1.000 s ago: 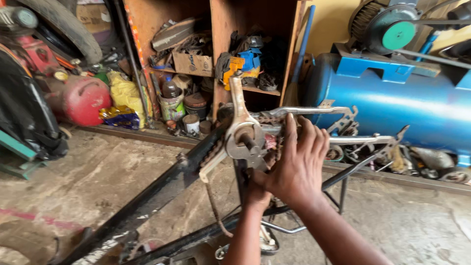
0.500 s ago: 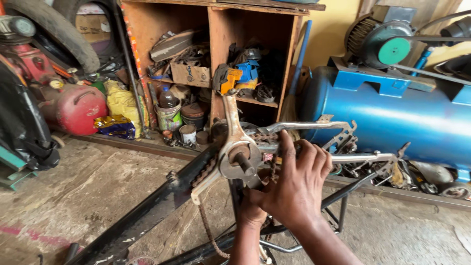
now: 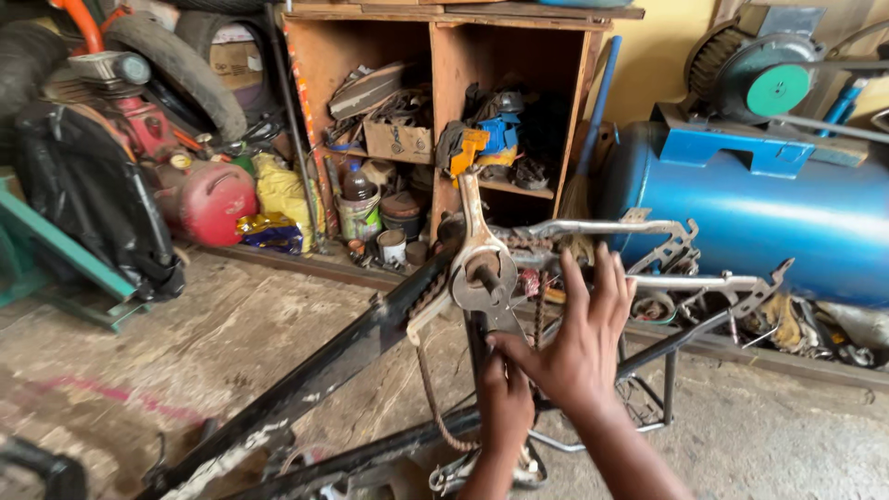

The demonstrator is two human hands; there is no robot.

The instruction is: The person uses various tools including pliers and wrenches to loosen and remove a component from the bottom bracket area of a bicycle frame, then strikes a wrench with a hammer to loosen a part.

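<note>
Now lifted off the bottom bracket (image 3: 482, 276), right hand (image 3: 583, 343) spread open at four o'clock of the upturned bicycle frame (image 3: 306, 389), left hand (image 3: 505, 398) gripping the seat tube below, crank arm (image 3: 470, 208) freed.

A cluttered wooden shelf (image 3: 435, 111) stands against a yellow wall (image 3: 662, 65) on worn concrete floor (image 3: 185, 343).
</note>
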